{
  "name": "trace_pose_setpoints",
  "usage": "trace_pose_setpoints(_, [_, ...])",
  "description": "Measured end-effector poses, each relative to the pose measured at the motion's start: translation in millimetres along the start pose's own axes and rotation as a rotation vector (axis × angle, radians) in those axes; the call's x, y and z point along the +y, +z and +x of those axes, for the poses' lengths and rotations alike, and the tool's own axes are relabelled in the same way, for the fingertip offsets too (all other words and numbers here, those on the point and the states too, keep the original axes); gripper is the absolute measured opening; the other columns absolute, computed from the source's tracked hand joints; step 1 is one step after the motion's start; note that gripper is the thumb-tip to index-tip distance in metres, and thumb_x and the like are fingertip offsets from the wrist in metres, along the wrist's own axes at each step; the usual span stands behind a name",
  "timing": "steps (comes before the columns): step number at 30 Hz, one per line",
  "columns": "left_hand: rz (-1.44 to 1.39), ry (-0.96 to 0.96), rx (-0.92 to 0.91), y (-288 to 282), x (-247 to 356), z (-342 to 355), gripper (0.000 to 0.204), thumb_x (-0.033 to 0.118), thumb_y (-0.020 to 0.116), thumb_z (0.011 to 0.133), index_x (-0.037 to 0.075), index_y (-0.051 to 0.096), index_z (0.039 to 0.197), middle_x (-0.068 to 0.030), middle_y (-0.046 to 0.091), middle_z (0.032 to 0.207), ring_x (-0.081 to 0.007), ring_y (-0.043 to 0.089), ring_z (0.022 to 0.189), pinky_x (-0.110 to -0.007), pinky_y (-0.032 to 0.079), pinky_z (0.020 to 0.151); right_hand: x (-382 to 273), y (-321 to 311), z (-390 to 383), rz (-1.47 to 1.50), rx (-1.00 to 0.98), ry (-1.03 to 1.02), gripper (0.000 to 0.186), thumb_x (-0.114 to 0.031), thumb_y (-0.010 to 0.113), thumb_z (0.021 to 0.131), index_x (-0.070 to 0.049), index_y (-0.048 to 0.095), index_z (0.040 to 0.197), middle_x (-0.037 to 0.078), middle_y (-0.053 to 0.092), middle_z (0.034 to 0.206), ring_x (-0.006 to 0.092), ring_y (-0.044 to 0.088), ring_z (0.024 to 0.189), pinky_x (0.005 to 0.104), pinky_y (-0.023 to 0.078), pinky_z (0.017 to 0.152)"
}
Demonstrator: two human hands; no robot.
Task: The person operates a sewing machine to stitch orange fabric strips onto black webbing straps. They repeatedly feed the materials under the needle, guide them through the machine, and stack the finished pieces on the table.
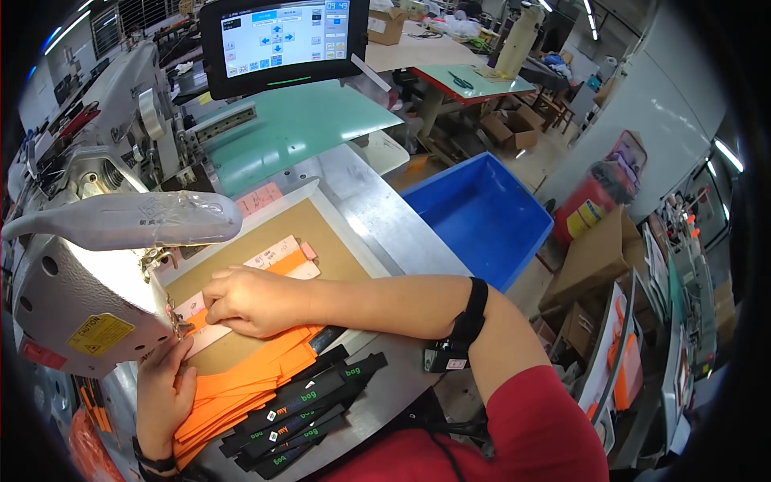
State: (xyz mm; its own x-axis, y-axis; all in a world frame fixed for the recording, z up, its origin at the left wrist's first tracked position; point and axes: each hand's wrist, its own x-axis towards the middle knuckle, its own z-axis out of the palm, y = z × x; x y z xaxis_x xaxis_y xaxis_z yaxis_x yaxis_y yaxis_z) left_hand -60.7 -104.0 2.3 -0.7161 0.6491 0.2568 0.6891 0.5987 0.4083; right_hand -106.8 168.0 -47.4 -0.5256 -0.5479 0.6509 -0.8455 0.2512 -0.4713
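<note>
My right hand [255,301] lies across a narrow pink-and-white template [267,254], its fingers curled down onto an orange fabric strip [289,263] that runs along it. The template rests on a tan board [341,261] with a pale frame. My left hand [165,394] is beside the white sewing machine head [88,281]. Its fingers stretch toward the strip's near end below the needle area, with the thumb apart. Close to it are a fanned pile of orange strips [241,381] and several black straps [325,394] with printed lettering.
A lamp-like grey arm [128,221] hangs over the machine. Beyond the board stand a touchscreen [281,40] and a green panel [297,132]. To the right, a deep blue bin [482,213] sits beside the metal table [393,229], with a cardboard box [594,261] farther right.
</note>
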Motion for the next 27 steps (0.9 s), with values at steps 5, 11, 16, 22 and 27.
trace_pose_setpoints(5, [0.007,0.017,-0.001,-1,0,2,0.044,0.002,0.068,0.081,0.0,0.066,0.125,-0.0216,0.069,0.124,-0.0428,0.065,0.11,-0.047,0.046,0.099,5,-3,0,0.117,-0.017,0.086,0.011,-0.007,0.069,0.08,-0.004,0.078,0.086,0.011,0.069,0.091,0.0315,0.064,0.096,0.0416,0.052,0.088])
trace_pose_setpoints(11, [0.028,-0.008,0.012,1,0,0,0.042,0.003,0.068,0.081,0.0,0.067,0.123,-0.0231,0.069,0.117,-0.044,0.066,0.105,-0.047,0.048,0.096,7,-3,-2,0.117,-0.038,0.085,0.01,-0.004,0.07,0.083,-0.001,0.076,0.09,0.01,0.068,0.095,0.0311,0.063,0.097,0.0413,0.052,0.088])
trace_pose_setpoints(16, [-0.016,-0.067,-0.053,-4,6,2,0.042,0.002,0.066,0.081,-0.002,0.066,0.123,-0.0234,0.067,0.123,-0.0435,0.063,0.111,-0.047,0.047,0.1,2,-6,-4,0.052,-0.068,0.023,0.013,-0.006,0.07,0.083,-0.002,0.076,0.095,0.01,0.068,0.098,0.0317,0.063,0.1,0.0421,0.052,0.089])
trace_pose_setpoints(22, [-0.031,-0.115,-0.102,-8,10,3,0.043,-0.001,0.062,0.082,-0.004,0.064,0.125,-0.0234,0.064,0.132,-0.0432,0.06,0.122,-0.047,0.044,0.107,-2,-11,-20,-0.073,-0.053,-0.102,0.018,-0.008,0.068,0.084,-0.002,0.073,0.1,0.012,0.068,0.108,0.0324,0.062,0.104,0.0426,0.052,0.092])
trace_pose_setpoints(27, [-0.011,-0.062,-0.057,-1,0,-1,0.044,0.0,0.06,0.083,-0.003,0.065,0.127,-0.0229,0.064,0.134,-0.0432,0.058,0.124,-0.048,0.043,0.11,-2,-15,-23,-0.082,-0.148,-0.115,0.029,-0.004,0.067,0.084,0.003,0.069,0.112,0.017,0.065,0.121,0.0338,0.061,0.11,0.0437,0.051,0.095])
